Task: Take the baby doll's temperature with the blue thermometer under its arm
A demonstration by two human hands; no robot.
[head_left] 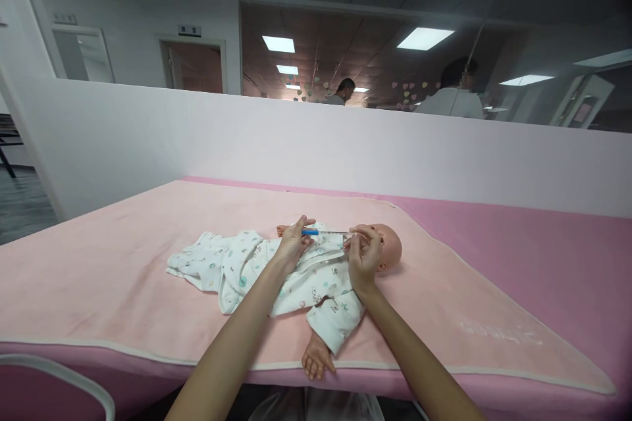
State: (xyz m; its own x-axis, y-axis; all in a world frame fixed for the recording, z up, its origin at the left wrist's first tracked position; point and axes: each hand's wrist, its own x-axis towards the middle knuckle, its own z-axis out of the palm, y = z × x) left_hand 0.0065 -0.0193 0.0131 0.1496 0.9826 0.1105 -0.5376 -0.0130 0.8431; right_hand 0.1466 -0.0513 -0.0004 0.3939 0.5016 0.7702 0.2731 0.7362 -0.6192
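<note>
Both hands are raised over a baby doll (390, 245) that lies on its back in a white printed gown (316, 279), its head to the right. Between them runs a thin, clear, slender tube (334, 233) with fine marks and a blue end; its exact kind is too small to tell. My left hand (295, 245) is closed on the blue end. At the other tip, the fingers of my right hand (364, 255) are bent and pinched around the tube, close to the doll's face, which they partly hide. One doll hand (317, 358) rests near the front edge.
Under the doll spreads a peach mat (123, 256) with white edging, on a pink padded surface (553, 256). A low white partition (316, 145) with glass above stands behind. Two people are visible beyond the glass. A white curved rail (64, 375) is at the lower left.
</note>
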